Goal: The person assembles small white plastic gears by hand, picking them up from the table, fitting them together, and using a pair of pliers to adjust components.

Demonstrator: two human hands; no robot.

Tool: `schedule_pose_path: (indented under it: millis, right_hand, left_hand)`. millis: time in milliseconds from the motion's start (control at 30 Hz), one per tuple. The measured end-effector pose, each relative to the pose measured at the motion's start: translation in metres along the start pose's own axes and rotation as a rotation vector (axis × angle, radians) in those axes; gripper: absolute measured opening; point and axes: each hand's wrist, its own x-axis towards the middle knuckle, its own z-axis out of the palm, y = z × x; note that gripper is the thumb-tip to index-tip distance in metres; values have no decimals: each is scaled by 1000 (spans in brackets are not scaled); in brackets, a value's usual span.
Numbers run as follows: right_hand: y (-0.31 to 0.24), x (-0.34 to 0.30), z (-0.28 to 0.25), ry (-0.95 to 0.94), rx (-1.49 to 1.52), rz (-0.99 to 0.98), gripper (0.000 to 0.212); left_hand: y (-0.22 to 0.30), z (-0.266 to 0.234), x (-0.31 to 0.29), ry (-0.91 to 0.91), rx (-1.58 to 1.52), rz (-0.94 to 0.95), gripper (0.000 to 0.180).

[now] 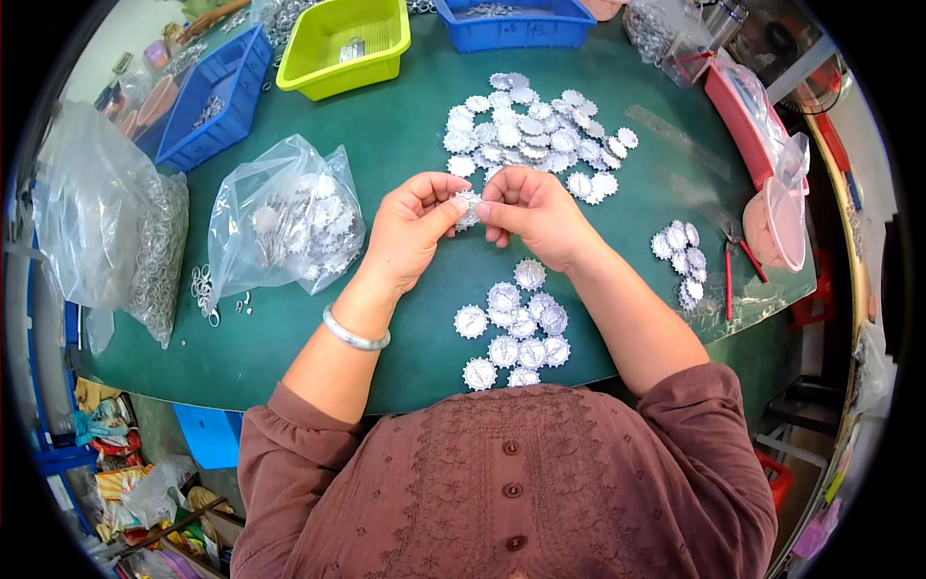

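My left hand (417, 227) pinches a silver, tooth-edged metal disc (468, 208) between thumb and fingers. At the disc's right edge, the thumb and fingertips of my right hand (536, 214) are closed on it too; any smaller part between them cannot be made out. Just beyond my hands lies a large heap of similar discs (526, 130). Nearer my body, several more discs with a raised design (521, 323) lie face up in a loose group. A smaller cluster of discs (680, 259) sits to the right, beside red-handled pliers (730, 275).
On the left stand a clear bag of discs (289, 222), a large bag of metal rings (145, 232) and scattered rings (203, 287). A yellow-green basket (344, 87) and blue trays (217, 106) (516, 36) line the far side. Pink containers (738, 121) (776, 222) stand at the right edge.
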Motion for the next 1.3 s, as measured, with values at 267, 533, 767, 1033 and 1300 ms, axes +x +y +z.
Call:
schedule_pose_path:
  millis: [267, 533, 767, 1033, 1300]
  right_hand:
    - [14, 11, -5, 183, -857, -481, 10]
    - [14, 10, 12, 99, -1331, -508, 24]
    - [14, 11, 4, 64, -1191, -550, 25]
    - [13, 9, 2, 133, -1326, -511, 26]
    - [12, 6, 2, 61, -1209, -503, 25]
  left_hand:
    - [7, -18, 6, 189, -110, -93, 11]
    - [13, -24, 4, -46, 82, -242, 10]
    - [17, -18, 5, 170, 32, -312, 13]
    - [4, -17, 6, 46, 256, -280, 17]
    - [0, -2, 1, 49, 1030, -16, 26]
